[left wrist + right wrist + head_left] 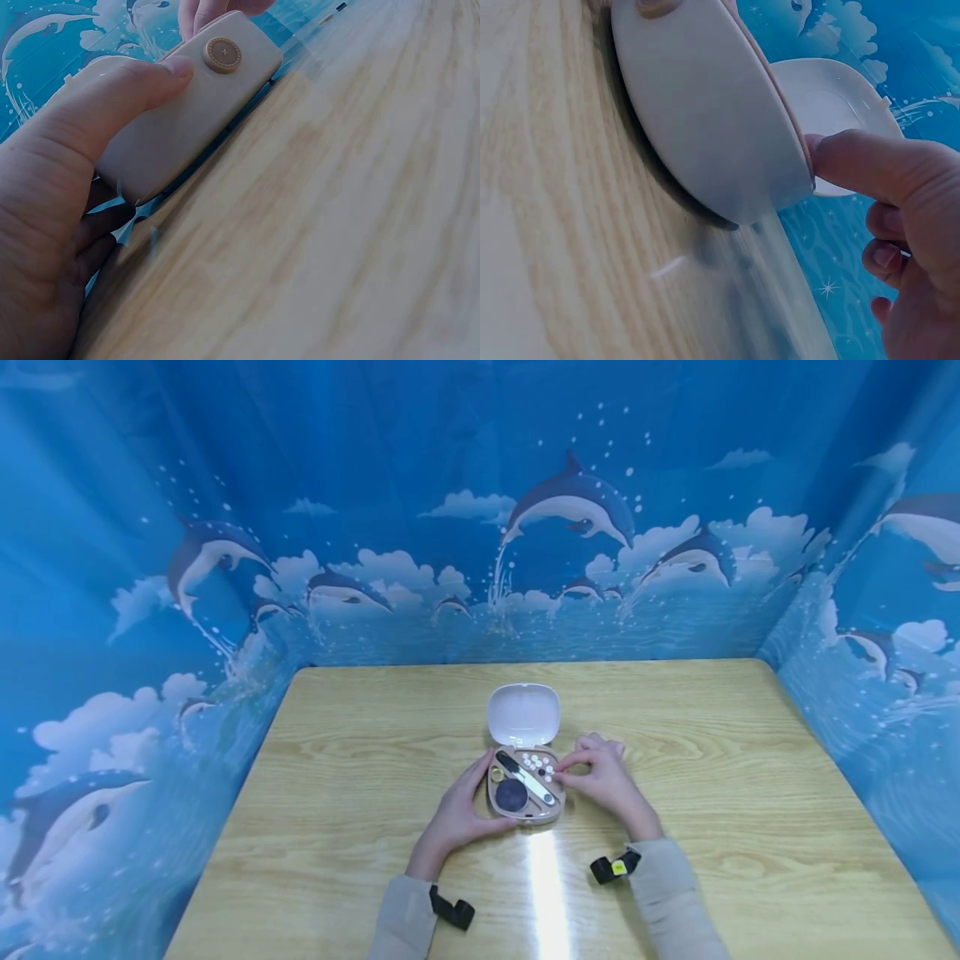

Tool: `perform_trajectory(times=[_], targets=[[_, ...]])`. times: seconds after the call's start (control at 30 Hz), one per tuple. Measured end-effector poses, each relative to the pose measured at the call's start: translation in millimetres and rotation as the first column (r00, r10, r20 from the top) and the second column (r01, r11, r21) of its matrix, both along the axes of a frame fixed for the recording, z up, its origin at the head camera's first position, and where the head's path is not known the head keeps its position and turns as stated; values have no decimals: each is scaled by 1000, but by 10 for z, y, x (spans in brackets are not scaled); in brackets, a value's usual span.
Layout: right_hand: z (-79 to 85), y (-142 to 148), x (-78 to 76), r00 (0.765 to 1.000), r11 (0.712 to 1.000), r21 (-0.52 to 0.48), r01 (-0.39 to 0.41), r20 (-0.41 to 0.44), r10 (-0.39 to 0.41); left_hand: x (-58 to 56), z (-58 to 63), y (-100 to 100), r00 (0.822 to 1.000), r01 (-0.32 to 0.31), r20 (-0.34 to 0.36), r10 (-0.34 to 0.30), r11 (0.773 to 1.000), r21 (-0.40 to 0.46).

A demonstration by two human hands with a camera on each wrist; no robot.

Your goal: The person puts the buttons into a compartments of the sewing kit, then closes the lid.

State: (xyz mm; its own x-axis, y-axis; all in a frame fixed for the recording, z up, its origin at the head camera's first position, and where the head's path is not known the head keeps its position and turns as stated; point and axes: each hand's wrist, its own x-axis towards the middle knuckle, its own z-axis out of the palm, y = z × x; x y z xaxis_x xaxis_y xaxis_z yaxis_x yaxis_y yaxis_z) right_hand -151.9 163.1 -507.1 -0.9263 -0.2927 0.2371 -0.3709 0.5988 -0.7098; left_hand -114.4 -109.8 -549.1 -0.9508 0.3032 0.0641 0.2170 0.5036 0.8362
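A small sewing box with a pale body stands on the table, its white lid raised at the back. My left hand grips its left side, thumb along the front near a round button-like latch. Inside lie a slim black-and-white tool, a dark round disc, a small gold ring-like piece and several small white buttons. My right hand reaches over the right rim, thumb and index fingertips together at the buttons. The rim hides those fingertips in the right wrist view; I cannot tell if they pinch a button.
The box stands on a light wood-grain table, near its middle. A blue dolphin-print curtain encloses the back and both sides. Black straps with small devices sit on both wrists, the left device close above the table.
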Motion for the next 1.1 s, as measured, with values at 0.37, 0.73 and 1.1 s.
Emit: perform_trajectory(times=[0.37, 0.73, 1.1], targets=[[82, -78, 14, 999, 997, 76, 16, 38, -19, 3, 12, 3, 1000, 0, 10, 0, 1000, 0], [72, -98, 8, 997, 995, 90, 35, 63, -40, 3, 5, 7, 1000, 2, 3, -2, 1000, 4], [90, -76, 27, 997, 998, 42, 41, 69, -44, -1, 1, 8, 1000, 6, 0, -6, 1000, 8]])
